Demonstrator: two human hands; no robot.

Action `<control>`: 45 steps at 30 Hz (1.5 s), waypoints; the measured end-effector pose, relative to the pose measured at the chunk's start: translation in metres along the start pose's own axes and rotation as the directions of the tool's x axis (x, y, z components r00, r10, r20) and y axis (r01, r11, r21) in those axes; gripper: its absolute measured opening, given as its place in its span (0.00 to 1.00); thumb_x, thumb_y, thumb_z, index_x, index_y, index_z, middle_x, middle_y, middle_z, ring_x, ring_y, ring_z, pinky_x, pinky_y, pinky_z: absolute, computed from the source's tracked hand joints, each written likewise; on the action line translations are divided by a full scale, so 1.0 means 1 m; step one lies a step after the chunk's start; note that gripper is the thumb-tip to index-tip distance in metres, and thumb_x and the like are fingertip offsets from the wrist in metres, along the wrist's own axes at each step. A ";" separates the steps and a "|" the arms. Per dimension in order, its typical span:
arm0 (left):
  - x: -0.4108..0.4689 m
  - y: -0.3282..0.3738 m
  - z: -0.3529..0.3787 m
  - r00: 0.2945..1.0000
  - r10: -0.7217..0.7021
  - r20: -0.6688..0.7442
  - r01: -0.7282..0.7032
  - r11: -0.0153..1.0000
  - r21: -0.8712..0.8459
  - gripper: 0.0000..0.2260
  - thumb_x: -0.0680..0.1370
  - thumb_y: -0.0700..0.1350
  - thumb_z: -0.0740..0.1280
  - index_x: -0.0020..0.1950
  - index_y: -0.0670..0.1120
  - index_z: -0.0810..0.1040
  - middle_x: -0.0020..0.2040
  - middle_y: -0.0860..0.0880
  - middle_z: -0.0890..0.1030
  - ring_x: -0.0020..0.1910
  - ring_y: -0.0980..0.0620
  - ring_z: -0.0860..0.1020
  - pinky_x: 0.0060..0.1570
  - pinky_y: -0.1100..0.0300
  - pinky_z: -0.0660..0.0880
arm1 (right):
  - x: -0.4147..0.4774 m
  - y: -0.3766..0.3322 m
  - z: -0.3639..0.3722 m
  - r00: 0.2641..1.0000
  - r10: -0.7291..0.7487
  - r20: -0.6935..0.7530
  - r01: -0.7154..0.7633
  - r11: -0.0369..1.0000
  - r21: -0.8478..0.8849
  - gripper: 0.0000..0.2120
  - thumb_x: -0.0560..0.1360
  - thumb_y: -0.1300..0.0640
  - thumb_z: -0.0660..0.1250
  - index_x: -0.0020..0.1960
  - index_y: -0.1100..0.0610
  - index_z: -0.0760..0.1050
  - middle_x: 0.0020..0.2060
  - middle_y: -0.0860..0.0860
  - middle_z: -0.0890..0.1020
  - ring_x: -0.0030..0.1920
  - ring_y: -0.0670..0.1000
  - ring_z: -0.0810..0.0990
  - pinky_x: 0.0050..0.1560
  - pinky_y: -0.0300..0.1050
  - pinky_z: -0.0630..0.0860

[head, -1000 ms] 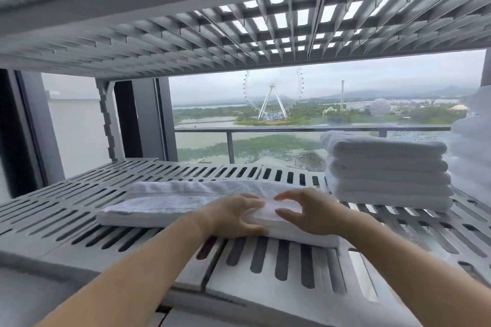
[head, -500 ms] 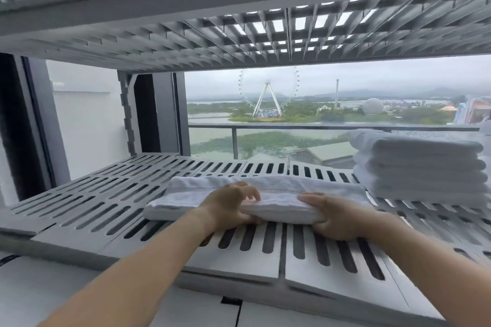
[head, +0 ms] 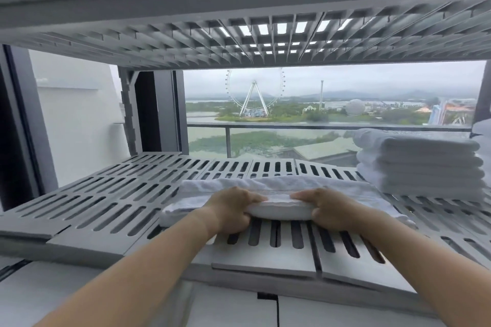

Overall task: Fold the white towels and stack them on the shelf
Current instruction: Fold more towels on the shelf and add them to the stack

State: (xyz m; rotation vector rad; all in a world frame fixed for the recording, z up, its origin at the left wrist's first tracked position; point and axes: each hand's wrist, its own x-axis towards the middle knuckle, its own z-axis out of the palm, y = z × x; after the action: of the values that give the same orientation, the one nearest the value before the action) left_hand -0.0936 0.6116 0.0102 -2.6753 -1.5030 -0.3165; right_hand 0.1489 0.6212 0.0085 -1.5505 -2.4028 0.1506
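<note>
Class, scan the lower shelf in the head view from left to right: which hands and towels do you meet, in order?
In order: left hand → right hand, both gripping one folded towel → stack of folded towels at the far right.

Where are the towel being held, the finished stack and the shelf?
held towel [head: 279, 187], head view, top surface at mid-length.
towel stack [head: 425, 164], head view, front folds of the middle towels.
shelf [head: 106, 202], head view, bare slotted deck at left.
</note>
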 end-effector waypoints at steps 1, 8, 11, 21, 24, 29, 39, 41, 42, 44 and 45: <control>-0.001 -0.002 0.001 1.000 -0.003 0.011 0.003 0.999 -0.043 0.28 0.71 0.39 0.59 0.70 0.58 0.66 0.69 0.53 0.71 0.68 0.51 0.69 0.65 0.52 0.69 | 0.002 -0.002 0.000 1.000 0.010 -0.018 -0.009 0.997 0.073 0.24 0.73 0.61 0.56 0.66 0.44 0.70 0.67 0.46 0.73 0.66 0.49 0.71 0.65 0.41 0.66; 0.026 -0.015 -0.002 0.998 -0.059 0.024 0.064 0.947 -0.315 0.19 0.79 0.47 0.53 0.71 0.50 0.67 0.73 0.50 0.65 0.71 0.52 0.62 0.70 0.54 0.58 | 0.054 -0.023 0.009 0.997 0.063 -0.038 -0.058 0.991 0.124 0.20 0.79 0.49 0.51 0.70 0.49 0.65 0.71 0.49 0.68 0.71 0.50 0.65 0.68 0.46 0.61; 0.046 -0.020 0.002 0.996 -0.079 0.047 0.088 0.964 -0.251 0.22 0.81 0.49 0.51 0.75 0.49 0.57 0.76 0.49 0.58 0.74 0.51 0.56 0.72 0.54 0.52 | 0.078 -0.031 0.019 0.996 0.089 -0.005 -0.088 0.990 0.112 0.22 0.80 0.48 0.49 0.73 0.50 0.59 0.74 0.48 0.61 0.74 0.50 0.58 0.71 0.48 0.54; 0.044 -0.060 0.034 0.897 -0.390 0.210 0.398 0.917 0.003 0.33 0.70 0.75 0.41 0.70 0.67 0.33 0.77 0.50 0.38 0.75 0.40 0.41 0.67 0.34 0.36 | 0.098 -0.013 0.043 0.946 0.309 0.095 -0.293 0.944 -0.148 0.29 0.73 0.30 0.41 0.73 0.36 0.47 0.76 0.42 0.48 0.76 0.51 0.42 0.63 0.75 0.32; 0.038 -0.068 0.033 0.891 -0.397 0.221 0.401 0.916 0.030 0.33 0.70 0.75 0.41 0.71 0.66 0.34 0.77 0.48 0.40 0.75 0.40 0.42 0.68 0.34 0.37 | 0.097 -0.012 0.042 0.937 0.337 0.096 -0.318 0.933 -0.171 0.32 0.72 0.27 0.41 0.73 0.37 0.46 0.76 0.43 0.46 0.76 0.52 0.41 0.62 0.76 0.33; 0.049 -0.066 0.025 0.946 -0.289 0.148 0.288 0.957 0.029 0.28 0.75 0.69 0.42 0.73 0.64 0.41 0.77 0.52 0.41 0.75 0.47 0.38 0.66 0.33 0.31 | 0.101 -0.028 0.041 0.981 0.155 0.120 -0.142 0.984 -0.110 0.30 0.74 0.30 0.41 0.73 0.38 0.45 0.76 0.41 0.46 0.76 0.50 0.40 0.67 0.70 0.35; 0.041 -0.081 0.034 0.934 -0.308 0.181 0.318 0.947 -0.032 0.28 0.70 0.74 0.40 0.70 0.72 0.42 0.78 0.54 0.46 0.76 0.45 0.46 0.67 0.33 0.36 | 0.066 0.011 0.028 0.928 0.352 0.118 -0.333 0.930 -0.155 0.32 0.71 0.27 0.42 0.73 0.35 0.44 0.76 0.42 0.44 0.76 0.50 0.42 0.68 0.69 0.36; 0.039 -0.078 0.033 0.935 -0.300 0.189 0.310 0.950 -0.025 0.28 0.71 0.73 0.41 0.70 0.71 0.42 0.78 0.54 0.46 0.76 0.46 0.45 0.67 0.33 0.36 | 0.062 0.012 0.027 0.924 0.360 0.125 -0.340 0.927 -0.156 0.32 0.72 0.28 0.42 0.73 0.37 0.44 0.76 0.43 0.44 0.76 0.50 0.42 0.68 0.69 0.37; 0.038 -0.078 0.032 0.937 -0.293 0.190 0.303 0.953 -0.025 0.28 0.72 0.73 0.41 0.70 0.70 0.42 0.78 0.53 0.45 0.76 0.46 0.45 0.67 0.34 0.36 | 0.062 0.009 0.026 0.925 0.357 0.127 -0.336 0.928 -0.161 0.33 0.72 0.28 0.42 0.73 0.37 0.44 0.76 0.43 0.44 0.76 0.50 0.42 0.68 0.69 0.38; 0.034 -0.081 0.028 0.944 -0.271 0.189 0.281 0.959 -0.027 0.27 0.74 0.70 0.42 0.72 0.67 0.43 0.78 0.53 0.45 0.76 0.48 0.45 0.69 0.36 0.37 | 0.066 0.002 0.024 0.936 0.328 0.131 -0.304 0.937 -0.170 0.32 0.73 0.29 0.43 0.74 0.39 0.44 0.76 0.44 0.45 0.76 0.51 0.43 0.71 0.68 0.40; 0.031 -0.084 0.026 0.947 -0.256 0.197 0.266 0.964 -0.028 0.28 0.75 0.69 0.43 0.73 0.64 0.43 0.78 0.52 0.45 0.76 0.50 0.45 0.70 0.38 0.39 | 0.069 -0.005 0.025 0.943 0.299 0.145 -0.275 0.947 -0.165 0.32 0.73 0.30 0.43 0.74 0.40 0.44 0.76 0.44 0.45 0.76 0.52 0.43 0.71 0.68 0.41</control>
State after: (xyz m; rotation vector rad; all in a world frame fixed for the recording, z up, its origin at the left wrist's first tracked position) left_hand -0.1456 0.6858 -0.0131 -2.6104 -1.9382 -0.1128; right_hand 0.1112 0.6831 -0.0022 -2.0287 -2.3383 0.1785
